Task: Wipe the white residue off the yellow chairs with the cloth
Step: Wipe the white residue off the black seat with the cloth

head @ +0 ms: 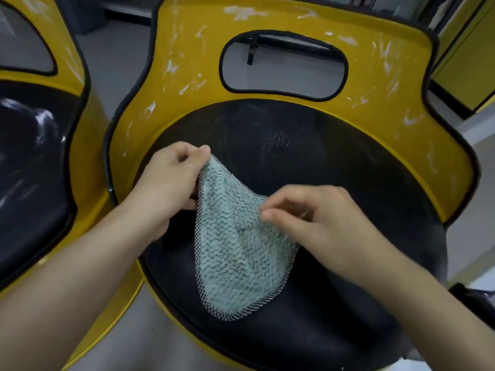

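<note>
Two hands pinching cloth (235, 247): left hand (171, 180), right hand (316, 218), over yellow chair (294, 20) seat.

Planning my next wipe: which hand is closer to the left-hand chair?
Left. The left hand pinches the cloth just right of the left-hand chair; the right hand pinches it farther right.

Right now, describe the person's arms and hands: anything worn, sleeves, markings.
The left hand and right hand are bare: no gloves, rings or watch visible. The forearms are bare too; no sleeve shows within the frame.
</note>
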